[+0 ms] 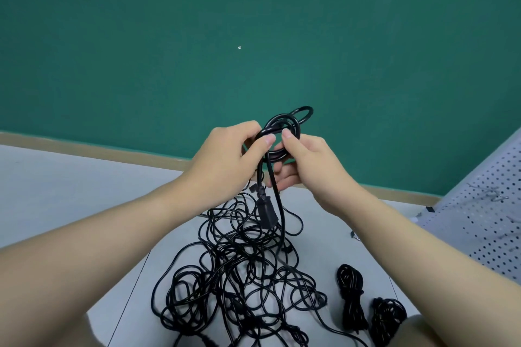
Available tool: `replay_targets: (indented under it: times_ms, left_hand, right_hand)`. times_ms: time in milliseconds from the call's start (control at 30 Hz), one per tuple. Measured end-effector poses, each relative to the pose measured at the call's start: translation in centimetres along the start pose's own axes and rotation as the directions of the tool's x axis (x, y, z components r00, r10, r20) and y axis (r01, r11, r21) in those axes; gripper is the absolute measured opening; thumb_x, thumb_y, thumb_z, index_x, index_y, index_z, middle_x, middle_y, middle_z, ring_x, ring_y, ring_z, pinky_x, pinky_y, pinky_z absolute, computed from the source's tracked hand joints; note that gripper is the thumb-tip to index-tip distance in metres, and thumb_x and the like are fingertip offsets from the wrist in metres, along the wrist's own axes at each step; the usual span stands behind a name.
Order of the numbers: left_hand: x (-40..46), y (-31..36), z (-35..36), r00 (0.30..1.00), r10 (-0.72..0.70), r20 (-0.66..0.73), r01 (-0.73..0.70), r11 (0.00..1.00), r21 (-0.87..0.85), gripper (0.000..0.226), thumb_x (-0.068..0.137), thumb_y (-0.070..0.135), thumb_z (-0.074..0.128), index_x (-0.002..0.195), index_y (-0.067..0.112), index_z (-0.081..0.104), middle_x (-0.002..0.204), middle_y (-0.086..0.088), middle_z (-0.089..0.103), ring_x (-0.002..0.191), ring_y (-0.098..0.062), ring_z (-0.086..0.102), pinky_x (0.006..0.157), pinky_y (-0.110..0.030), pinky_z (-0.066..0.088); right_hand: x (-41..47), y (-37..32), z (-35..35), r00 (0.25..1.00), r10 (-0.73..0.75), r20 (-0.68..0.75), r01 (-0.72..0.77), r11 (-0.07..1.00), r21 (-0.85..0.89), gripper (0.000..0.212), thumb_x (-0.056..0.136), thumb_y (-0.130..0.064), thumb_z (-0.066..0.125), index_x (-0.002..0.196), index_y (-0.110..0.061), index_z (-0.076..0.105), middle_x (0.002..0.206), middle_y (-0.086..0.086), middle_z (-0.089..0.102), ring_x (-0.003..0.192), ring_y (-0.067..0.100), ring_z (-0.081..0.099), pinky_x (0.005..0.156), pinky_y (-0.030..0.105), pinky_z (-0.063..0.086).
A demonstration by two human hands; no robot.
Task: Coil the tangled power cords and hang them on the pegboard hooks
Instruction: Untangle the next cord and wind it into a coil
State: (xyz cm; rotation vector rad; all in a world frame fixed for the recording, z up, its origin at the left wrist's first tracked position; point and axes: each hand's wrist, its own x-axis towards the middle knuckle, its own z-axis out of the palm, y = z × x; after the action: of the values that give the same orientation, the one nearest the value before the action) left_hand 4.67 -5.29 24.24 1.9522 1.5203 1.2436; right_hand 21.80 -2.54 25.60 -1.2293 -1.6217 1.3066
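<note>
Both hands, left and right, grip a coil above the tangle. Two bundles lie right; pegboard far right; wall ahead.

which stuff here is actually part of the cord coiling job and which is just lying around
Part of the job:
- cord loops held by left hand and right hand
- tangled cords on the floor
- two coiled bundles
- pegboard with hooks

Just lying about:
- small metal piece on the floor
- green wall

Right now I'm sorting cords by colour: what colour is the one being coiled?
Black, clearest in the head view: the cord.
</note>
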Motion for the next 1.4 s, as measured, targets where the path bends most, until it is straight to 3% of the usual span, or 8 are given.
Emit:
replay_targets:
  times_ms: [333,467,667,800,900,1033,1200,1400]
  left_hand:
    - [-0.4,0.5,0.0,0.988,0.111,-0.110,-0.123,0.987,-0.108,0.039,0.098,0.042,0.059,0.071,0.014,0.053,0.057,-0.003,0.050,0.056,-0.030,0.051,0.056,-0.046,0.056]
    - [-0.3,0.4,-0.1,0.995,0.052,-0.082,-0.071,0.968,-0.240,0.040,0.094,0.049,0.058,0.078,0.013,0.059,0.071,-0.017,0.064,0.068,-0.041,0.066,0.063,-0.054,0.059]
    - [-0.7,0.1,-1.0,0.991,0.129,-0.013,-0.121,0.957,0.265,0.028,0.098,0.048,0.053,0.085,0.026,0.042,0.071,0.007,0.056,0.066,-0.022,0.056,0.061,-0.042,0.046]
    - [0.2,1.1,-1.1,0.983,0.101,0.151,-0.180,0.649,0.739,0.034,0.103,0.054,0.030,0.088,0.024,0.031,0.073,0.009,0.039,0.068,-0.024,0.045,0.060,-0.037,0.032]
    - [0.8,1.6,-1.3,0.972,0.062,0.226,-0.227,0.494,0.839,0.037,0.108,0.051,0.023,0.090,0.021,0.032,0.078,0.006,0.042,0.068,-0.025,0.044,0.060,-0.036,0.028]
    - [1.1,2.5,-1.0,0.955,0.113,0.275,-0.296,0.403,0.866,0.038,0.109,0.047,0.019,0.086,0.020,0.033,0.068,0.006,0.034,0.064,-0.025,0.043,0.054,-0.035,0.021]
    - [1.1,2.3,-0.5,0.951,0.138,0.278,-0.310,0.458,0.833,0.037,0.109,0.043,0.021,0.082,0.019,0.033,0.069,0.004,0.036,0.063,-0.028,0.041,0.058,-0.037,0.023]
    - [0.5,0.9,-0.4,0.929,0.344,0.133,-0.354,0.730,0.585,0.040,0.100,0.040,0.038,0.067,0.021,0.025,0.051,0.011,0.014,0.039,-0.018,0.015,0.047,-0.031,0.008]
  right_hand:
    - [-0.7,-0.3,1.4,0.994,0.004,-0.108,0.031,0.945,0.325,0.033,0.112,-0.031,0.042,0.103,-0.003,0.057,0.064,0.009,0.051,0.046,0.023,0.064,0.043,0.028,0.052]
    - [-1.0,-1.2,1.2,0.989,-0.069,-0.131,0.094,0.975,0.202,0.033,0.113,-0.031,0.039,0.097,-0.006,0.054,0.061,0.012,0.056,0.045,0.027,0.064,0.043,0.030,0.052]
    - [-0.8,-0.3,-0.1,0.980,-0.199,0.010,0.184,0.889,-0.420,0.032,0.112,-0.030,0.036,0.093,-0.013,0.057,0.060,0.003,0.070,0.067,0.027,0.071,0.075,0.049,0.060]
    - [-1.6,0.0,0.7,0.954,-0.292,0.072,0.294,0.853,-0.432,0.039,0.111,-0.035,0.042,0.084,-0.015,0.063,0.057,0.002,0.069,0.057,0.012,0.062,0.069,0.036,0.054]
    - [-1.6,-0.3,0.8,0.939,-0.343,-0.013,0.297,0.832,-0.468,0.044,0.111,-0.034,0.043,0.077,-0.015,0.064,0.048,0.004,0.064,0.045,0.006,0.054,0.057,0.016,0.040]
    - [-0.8,0.0,0.6,0.958,-0.240,-0.154,0.164,0.905,-0.392,0.051,0.112,-0.037,0.038,0.072,-0.015,0.060,0.040,0.002,0.054,0.043,0.015,0.059,0.055,0.025,0.044]
    - [-0.2,0.5,0.3,0.976,-0.065,-0.209,0.025,0.981,-0.192,0.051,0.111,-0.038,0.041,0.071,-0.010,0.058,0.040,-0.002,0.041,0.041,0.017,0.049,0.062,0.036,0.047]
    - [0.3,0.6,-0.2,0.960,0.093,-0.264,-0.083,0.995,0.048,0.046,0.111,-0.036,0.043,0.076,-0.010,0.057,0.039,0.000,0.039,0.039,0.015,0.045,0.058,0.031,0.047]
